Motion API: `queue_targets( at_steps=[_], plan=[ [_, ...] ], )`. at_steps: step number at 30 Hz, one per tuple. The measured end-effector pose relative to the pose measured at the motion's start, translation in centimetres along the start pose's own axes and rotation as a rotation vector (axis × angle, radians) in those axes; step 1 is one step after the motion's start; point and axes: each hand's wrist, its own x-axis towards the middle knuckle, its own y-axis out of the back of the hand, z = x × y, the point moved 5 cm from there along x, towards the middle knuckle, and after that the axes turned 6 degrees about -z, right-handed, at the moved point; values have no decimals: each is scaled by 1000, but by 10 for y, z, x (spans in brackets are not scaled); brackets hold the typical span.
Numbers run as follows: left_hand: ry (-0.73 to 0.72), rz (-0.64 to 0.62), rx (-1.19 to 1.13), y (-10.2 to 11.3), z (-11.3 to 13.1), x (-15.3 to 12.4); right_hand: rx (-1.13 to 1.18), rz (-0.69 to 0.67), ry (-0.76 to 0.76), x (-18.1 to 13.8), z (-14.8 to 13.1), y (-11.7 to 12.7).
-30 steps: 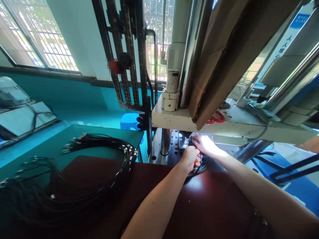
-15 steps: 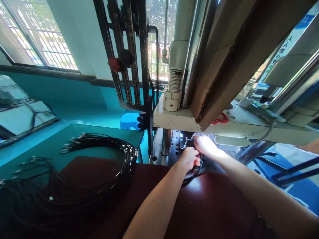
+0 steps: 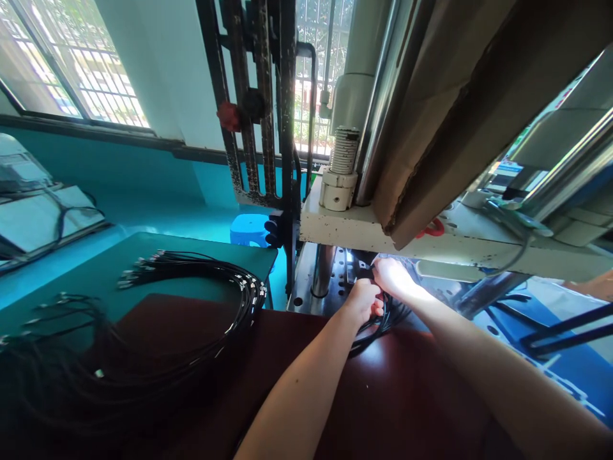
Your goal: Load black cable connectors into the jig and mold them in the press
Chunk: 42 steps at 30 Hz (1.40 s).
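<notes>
My left hand (image 3: 364, 299) is closed around black cables (image 3: 383, 322), whose loops hang below it onto the dark red tabletop (image 3: 407, 396). Just beyond it, my right hand (image 3: 389, 275) is also closed, its fingertips pinched at the cables under the machine's cream plate. The exact piece between those fingertips is hidden. Both hands nearly touch each other in front of the perforated metal base (image 3: 306, 291). To the left lies a long curved bundle of black cables (image 3: 225, 338) with small silvery ends.
The machine's chipped cream plate (image 3: 349, 228) overhangs my hands, with a cardboard sheet (image 3: 431, 160) leaning above. A slotted black metal frame (image 3: 261, 147) stands at its left. Behind the green tabletop (image 3: 167, 241) is a blue stool (image 3: 249, 230). Part of another person's arm (image 3: 591, 287) shows at far right.
The view has shifted slightly, so the machine appears a little further right. Both hands stay close together at the cables, with more of the loops showing beneath them.
</notes>
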Motion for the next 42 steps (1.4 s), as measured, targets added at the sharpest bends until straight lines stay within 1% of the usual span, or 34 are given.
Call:
queue_targets(
  at_steps=[4, 7, 10, 12, 13, 15, 17, 18, 19, 21, 24, 27, 29, 31, 34, 36, 38, 40, 42],
  plan=[
    [-56, 95, 147, 10, 3, 1, -13, -42, -12, 4, -13, 0],
    [-99, 168, 314, 16, 7, 3, -3, -66, -10, 6, -23, 4],
    [-131, 215, 536, 20, 18, -4, 11, -61, -23, 2, -17, 10],
    [-112, 190, 683, 21, 26, -19, 23, -21, -42, -9, 2, 12],
    [-89, 162, 815, 20, 30, -30, 29, 6, -57, -17, 16, 12],
    [-27, 101, 1227, 20, 31, -55, 43, 59, -97, -35, 48, 9],
    [24, 55, 1686, 20, 23, -80, 58, 89, -136, -51, 78, 1],
    [32, 41, 1838, 20, 16, -90, 66, 98, -144, -56, 89, -3],
    [28, 41, 1901, 20, 9, -96, 73, 104, -145, -60, 97, -7],
    [-6, 64, 1888, 19, -6, -100, 86, 108, -141, -61, 105, -15],
    [-51, 99, 1772, 14, -22, -92, 95, 99, -151, -53, 106, -22],
    [-73, 72, 1693, 0, -29, -82, 96, 89, -137, -43, 108, -24],
    [-65, 60, 1709, -10, -28, -79, 94, 90, -104, -38, 111, -25],
    [-51, 63, 1795, -16, -25, -80, 90, 103, -57, -36, 113, -25],
    [-64, 86, 1891, -18, -12, -80, 86, 156, 26, -35, 112, -26],
    [-166, 99, 1843, -20, 1, -74, 88, 200, 92, -37, 110, -26],
    [-342, 70, 1767, -25, 16, -62, 95, 232, 169, -40, 107, -28],
    [-478, 9, 1732, -31, 27, -45, 103, 242, 240, -43, 105, -30],
    [-524, -73, 1717, -37, 32, -26, 106, 257, 337, -47, 102, -31]
  ],
)
